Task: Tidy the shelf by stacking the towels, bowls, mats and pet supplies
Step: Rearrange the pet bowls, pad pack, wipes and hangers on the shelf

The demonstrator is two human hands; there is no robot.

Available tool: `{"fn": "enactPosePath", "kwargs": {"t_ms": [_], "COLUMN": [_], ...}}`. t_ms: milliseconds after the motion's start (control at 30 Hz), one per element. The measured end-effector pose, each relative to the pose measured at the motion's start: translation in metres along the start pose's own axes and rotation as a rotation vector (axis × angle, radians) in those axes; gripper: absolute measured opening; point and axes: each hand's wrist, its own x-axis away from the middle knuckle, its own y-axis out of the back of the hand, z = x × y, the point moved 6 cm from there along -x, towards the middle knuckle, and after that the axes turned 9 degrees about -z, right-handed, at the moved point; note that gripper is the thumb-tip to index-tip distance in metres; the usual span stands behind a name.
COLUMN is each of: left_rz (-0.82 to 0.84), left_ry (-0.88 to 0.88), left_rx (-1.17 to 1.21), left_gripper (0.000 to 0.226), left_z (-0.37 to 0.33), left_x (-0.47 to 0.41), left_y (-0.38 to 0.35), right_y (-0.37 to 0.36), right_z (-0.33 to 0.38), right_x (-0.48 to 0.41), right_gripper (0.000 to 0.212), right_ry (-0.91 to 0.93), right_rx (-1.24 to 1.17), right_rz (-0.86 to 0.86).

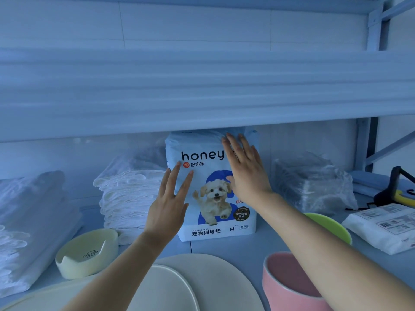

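Your left hand (167, 205) and right hand (244, 169), fingers spread flat, steady the upright pad pack (213, 221) at the back of the shelf (235, 246); towels (132, 198) sit stacked, bowls (87, 254) near the front edge not yet.

1. Pad pack (211, 189): white and blue, puppy picture, standing upright at the back, front facing me.
2. Towels (132, 198): white, folded, stacked just left of the pack.
3. Cream bowl (87, 254): paw print inside, upright, before the towels.
4. Green bowl (332, 225), pink bowl (287, 288): upright, to my right.
5. Mats (220, 274): pale, round, overlapping, nearest me.
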Motion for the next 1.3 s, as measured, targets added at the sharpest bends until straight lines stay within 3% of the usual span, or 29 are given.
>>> {"fn": "enactPosePath", "kwargs": {"t_ms": [367, 567, 833, 1100, 1300], "left_rz": [0.124, 0.18, 0.181, 0.414, 0.427], "left_ry": [0.007, 0.036, 0.032, 0.003, -0.016], "left_rx": [-0.114, -0.056, 0.227, 0.552, 0.67], "left_gripper": [0.091, 0.088, 0.065, 0.028, 0.022], "left_z": [-0.004, -0.024, -0.08, -0.141, -0.164], "left_x": [0.014, 0.022, 0.035, 0.072, 0.082], "left_y": [-0.028, -0.033, -0.034, -0.031, -0.018], "right_y": [-0.014, -0.015, 0.004, 0.024, 0.042], "right_z": [-0.016, -0.033, -0.066, -0.096, -0.11], "right_x": [0.024, 0.05, 0.093, 0.155, 0.189], "right_gripper": [0.082, 0.072, 0.067, 0.054, 0.038], "right_ry": [0.083, 0.085, 0.023, 0.079, 0.068], "right_rx": [-0.058, -0.128, -0.22, -0.296, -0.399], "right_rz": [0.068, 0.141, 0.189, 0.207, 0.207]}}
